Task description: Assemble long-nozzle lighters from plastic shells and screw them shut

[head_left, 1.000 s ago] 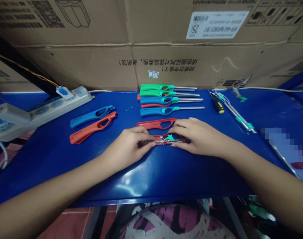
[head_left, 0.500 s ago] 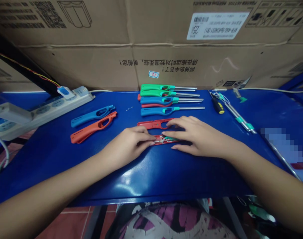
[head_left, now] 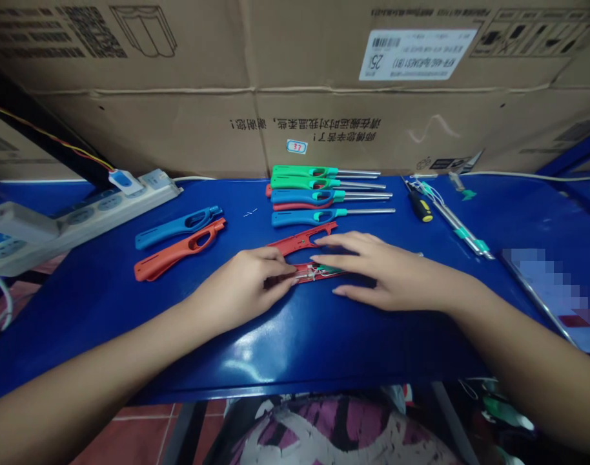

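Note:
On the blue table lies an open half of a red lighter handle (head_left: 302, 279), with a metal part, white wires and a green piece inside. My left hand (head_left: 256, 274) pinches its left end, thumb in front, fingertips hiding that end. My right hand (head_left: 372, 268) is spread over the right part of this half, a fingertip resting by the green piece. Its thumb lies in front, apart from the other fingers. Just behind, a second red handle half (head_left: 299, 241) lies tilted, its trigger loop near my right index finger.
Several finished-looking lighters (head_left: 305, 217) lie in a stack behind. Blue (head_left: 172, 229) and orange (head_left: 173, 258) handle shells are at left, beside a power strip (head_left: 89, 216). At right lie a screwdriver (head_left: 421, 203) and metal lighter tubes (head_left: 457, 226). A cardboard box (head_left: 179, 135) walls the back.
The rear red handle half has turned, its right end swinging away from me. Both hands stay nearly in place at the front half. The view has shifted slightly.

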Action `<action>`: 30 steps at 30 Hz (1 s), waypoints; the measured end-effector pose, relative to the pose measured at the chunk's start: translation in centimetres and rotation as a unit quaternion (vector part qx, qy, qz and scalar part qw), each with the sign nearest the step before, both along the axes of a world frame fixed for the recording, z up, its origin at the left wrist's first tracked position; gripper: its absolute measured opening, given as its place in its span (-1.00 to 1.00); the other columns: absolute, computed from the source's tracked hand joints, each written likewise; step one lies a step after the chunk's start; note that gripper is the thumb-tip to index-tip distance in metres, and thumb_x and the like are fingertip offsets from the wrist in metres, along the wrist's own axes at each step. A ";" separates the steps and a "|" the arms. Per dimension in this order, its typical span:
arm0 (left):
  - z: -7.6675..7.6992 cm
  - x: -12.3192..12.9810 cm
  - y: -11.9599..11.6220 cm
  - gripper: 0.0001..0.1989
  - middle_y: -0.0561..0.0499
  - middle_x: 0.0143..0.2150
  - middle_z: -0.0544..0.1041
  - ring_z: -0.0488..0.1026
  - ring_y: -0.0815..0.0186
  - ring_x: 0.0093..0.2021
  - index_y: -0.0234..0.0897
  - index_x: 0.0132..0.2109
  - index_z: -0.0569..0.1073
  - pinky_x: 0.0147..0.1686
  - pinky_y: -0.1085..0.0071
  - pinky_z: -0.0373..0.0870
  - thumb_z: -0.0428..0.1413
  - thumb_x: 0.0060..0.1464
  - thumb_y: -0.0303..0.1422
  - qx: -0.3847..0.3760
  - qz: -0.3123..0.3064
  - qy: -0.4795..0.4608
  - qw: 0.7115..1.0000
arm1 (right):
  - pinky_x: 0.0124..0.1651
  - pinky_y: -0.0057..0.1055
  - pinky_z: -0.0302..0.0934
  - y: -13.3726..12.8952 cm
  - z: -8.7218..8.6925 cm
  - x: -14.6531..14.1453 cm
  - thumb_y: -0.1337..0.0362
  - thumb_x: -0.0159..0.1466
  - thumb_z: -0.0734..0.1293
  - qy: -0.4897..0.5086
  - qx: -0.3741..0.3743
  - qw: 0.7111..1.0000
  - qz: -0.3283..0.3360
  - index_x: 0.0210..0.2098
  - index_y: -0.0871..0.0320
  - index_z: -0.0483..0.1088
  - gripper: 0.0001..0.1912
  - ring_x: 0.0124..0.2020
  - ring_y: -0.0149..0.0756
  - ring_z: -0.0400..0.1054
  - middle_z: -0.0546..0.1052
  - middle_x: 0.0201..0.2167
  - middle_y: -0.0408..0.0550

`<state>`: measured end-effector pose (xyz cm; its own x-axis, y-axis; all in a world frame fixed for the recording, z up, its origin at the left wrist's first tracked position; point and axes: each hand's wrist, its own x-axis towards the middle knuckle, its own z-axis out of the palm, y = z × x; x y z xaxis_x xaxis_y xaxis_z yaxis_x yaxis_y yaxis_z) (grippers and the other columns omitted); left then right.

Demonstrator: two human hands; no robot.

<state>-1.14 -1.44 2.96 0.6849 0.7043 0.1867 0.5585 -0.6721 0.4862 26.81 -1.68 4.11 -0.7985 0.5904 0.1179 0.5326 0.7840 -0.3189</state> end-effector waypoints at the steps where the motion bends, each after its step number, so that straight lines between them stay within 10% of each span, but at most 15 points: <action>1: 0.1 0.0 -0.1 -0.78 -0.05 -0.21 0.56 0.53 0.30 -0.28 -0.27 -0.03 0.62 -0.25 0.38 0.47 0.12 0.29 -0.35 0.012 0.004 -0.003 1.000 | 0.22 -0.06 0.22 0.1 0.2 0.1 0.21 0.38 0.31 0.021 0.009 1.000 -0.015 0.15 0.09 0.42 -0.63 0.21 -0.04 0.30 0.39 0.21 0.15; 6: -0.2 0.8 -0.6 -0.75 -0.10 -0.07 0.56 0.46 0.18 -0.12 -0.29 0.06 0.52 -0.10 0.22 0.45 0.13 0.28 -0.34 0.086 0.005 0.008 0.996 | -0.18 -0.34 0.29 0.2 1.0 0.3 0.28 0.39 0.26 0.007 -0.030 0.997 -0.075 -0.11 0.14 0.46 -0.84 -0.22 -0.26 0.41 0.48 -0.15 0.00; 12: -1.8 1.8 -1.2 -0.69 -0.13 0.15 0.48 0.36 0.10 0.16 -0.23 0.19 0.40 0.13 0.08 0.36 0.03 0.34 -0.41 0.084 -0.046 0.023 0.995 | -0.26 -0.39 0.22 0.2 0.6 0.0 0.30 0.40 0.26 -0.058 -0.063 0.993 -0.085 -0.15 0.14 0.40 -0.90 -0.24 -0.28 0.39 0.46 -0.17 -0.05; 30: -2.3 1.7 -0.9 -0.60 -0.18 0.19 0.42 0.35 0.09 0.18 -0.18 0.24 0.40 0.16 0.04 0.40 -0.04 0.34 -0.51 0.067 -0.079 0.018 0.994 | -0.28 -0.41 0.18 0.5 0.4 -0.1 0.35 0.39 0.23 -0.024 -0.073 0.994 -0.082 -0.24 0.14 0.39 -0.89 -0.30 -0.30 0.38 0.49 -0.27 -0.06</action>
